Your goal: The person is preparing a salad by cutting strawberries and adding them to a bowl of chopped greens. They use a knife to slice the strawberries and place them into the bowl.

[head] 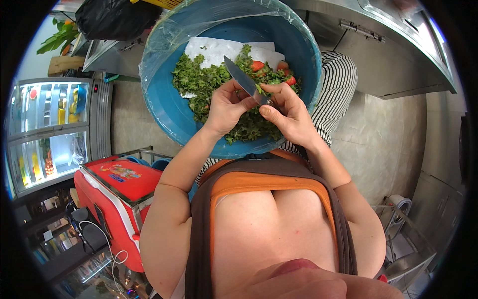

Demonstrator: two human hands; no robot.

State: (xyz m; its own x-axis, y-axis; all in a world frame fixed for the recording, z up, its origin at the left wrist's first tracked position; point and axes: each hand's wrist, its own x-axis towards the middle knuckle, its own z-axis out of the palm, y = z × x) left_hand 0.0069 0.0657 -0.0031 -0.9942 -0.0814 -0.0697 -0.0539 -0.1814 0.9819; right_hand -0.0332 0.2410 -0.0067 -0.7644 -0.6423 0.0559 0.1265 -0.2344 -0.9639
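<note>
A knife (239,74) with a broad pointed blade is held over a blue tub (158,99), its tip pointing away and to the left. My left hand (226,110) has its thumb and fingers on either side of the blade near its heel. Across from it, my right hand (293,114) is curled beside the heel, index fingertip at a small green scrap (258,89). The handle is hidden, so its hold on the knife is unclear. Below lie many green strawberry tops (203,78), several red strawberry pieces (257,66) and white absorbent sheets (209,46).
Clear plastic film (168,35) lines the tub's rim. The tub stands between my legs in striped trousers (336,86). A red cooler box (119,183) is at my left, a lit glass-door fridge (48,130) beyond it. Steel cabinets (381,59) flank the right; a black bag (117,20) is at upper left.
</note>
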